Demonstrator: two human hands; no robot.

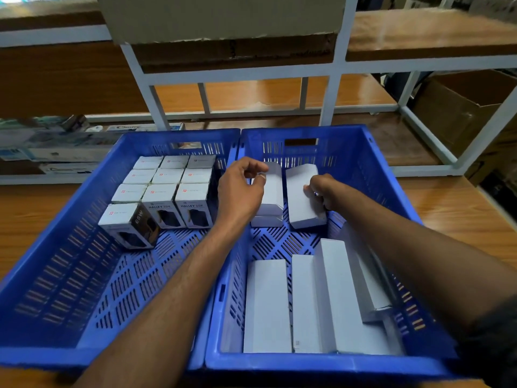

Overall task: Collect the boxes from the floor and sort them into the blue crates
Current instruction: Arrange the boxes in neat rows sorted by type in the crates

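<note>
The right hand (319,191) has its fingers clamped on a plain white box (303,197), seemingly to line it up in the right blue crate (349,359). The left hand (237,189) steadies the neighbouring white box (272,191), fingers loosely curled and slightly apart.

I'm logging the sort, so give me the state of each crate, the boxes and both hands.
left crate: part filled, printed boxes upright in rows
65W box: skewed out of line
right crate: white boxes lying at both ends
left hand: on a far white box
right hand: gripping the neighbouring box
</note>
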